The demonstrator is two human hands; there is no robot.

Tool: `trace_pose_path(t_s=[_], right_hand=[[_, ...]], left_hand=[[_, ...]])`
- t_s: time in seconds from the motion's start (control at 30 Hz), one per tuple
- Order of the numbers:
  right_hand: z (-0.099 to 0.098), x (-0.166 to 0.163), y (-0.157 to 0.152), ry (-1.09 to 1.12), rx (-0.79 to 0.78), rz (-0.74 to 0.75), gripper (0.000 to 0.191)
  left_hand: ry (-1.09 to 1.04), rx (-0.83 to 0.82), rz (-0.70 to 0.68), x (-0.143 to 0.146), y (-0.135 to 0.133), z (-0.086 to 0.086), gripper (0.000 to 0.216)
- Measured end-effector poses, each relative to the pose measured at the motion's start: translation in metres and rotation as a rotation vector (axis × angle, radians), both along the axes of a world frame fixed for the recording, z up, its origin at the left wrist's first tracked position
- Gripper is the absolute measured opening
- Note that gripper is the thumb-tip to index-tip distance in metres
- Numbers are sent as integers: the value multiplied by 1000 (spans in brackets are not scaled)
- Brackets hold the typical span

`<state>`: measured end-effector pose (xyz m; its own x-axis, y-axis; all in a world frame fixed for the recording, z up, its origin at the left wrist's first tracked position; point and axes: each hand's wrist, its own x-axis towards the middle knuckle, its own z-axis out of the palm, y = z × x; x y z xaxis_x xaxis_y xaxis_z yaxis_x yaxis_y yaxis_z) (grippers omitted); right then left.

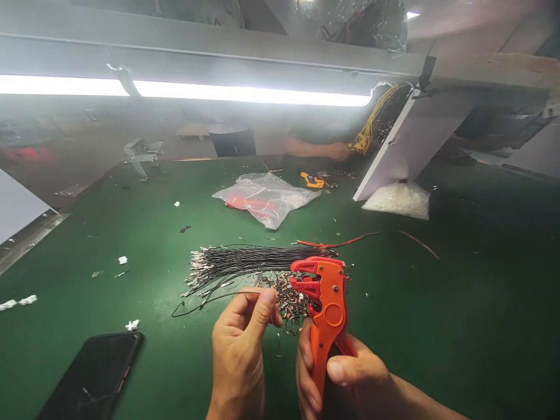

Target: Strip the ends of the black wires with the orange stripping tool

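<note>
My right hand (345,373) is wrapped round the handles of an orange wire stripper (324,303), jaws pointing up and left. My left hand (245,338) pinches a thin black wire (205,300) between thumb and forefinger, just left of the stripper's jaws. Behind the hands, a bundle of black wires (254,259) with metal terminals lies on the green table (87,233). A heap of stripped copper-coloured bits (284,294) sits between the bundle and my hands. A red wire (371,236) runs off to the right.
A black phone (94,376) lies at the lower left. A clear plastic bag (266,198) with red contents and a white bag (398,199) lie farther back. Another person's arm (319,149) holds yellow wires (370,131) across the table. White scraps (26,300) dot the left side.
</note>
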<state>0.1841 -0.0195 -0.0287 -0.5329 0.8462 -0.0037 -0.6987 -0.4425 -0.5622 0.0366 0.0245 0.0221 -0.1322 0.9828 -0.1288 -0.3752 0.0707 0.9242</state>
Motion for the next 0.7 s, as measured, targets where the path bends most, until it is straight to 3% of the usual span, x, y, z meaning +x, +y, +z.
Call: trace_pose_path(t_s=[0.2,0.43,0.7], right_hand=[[-3,2,-1,-111,72,29,29],[10,5,5,-386,233,112,37],[10,6,7,-408,280,112,37]], left_hand=[[-68,-69,71,-11,5,10,37],[-72,-58,96,-16,7,12,39],[-45,-113,115,-13,8,9,45]])
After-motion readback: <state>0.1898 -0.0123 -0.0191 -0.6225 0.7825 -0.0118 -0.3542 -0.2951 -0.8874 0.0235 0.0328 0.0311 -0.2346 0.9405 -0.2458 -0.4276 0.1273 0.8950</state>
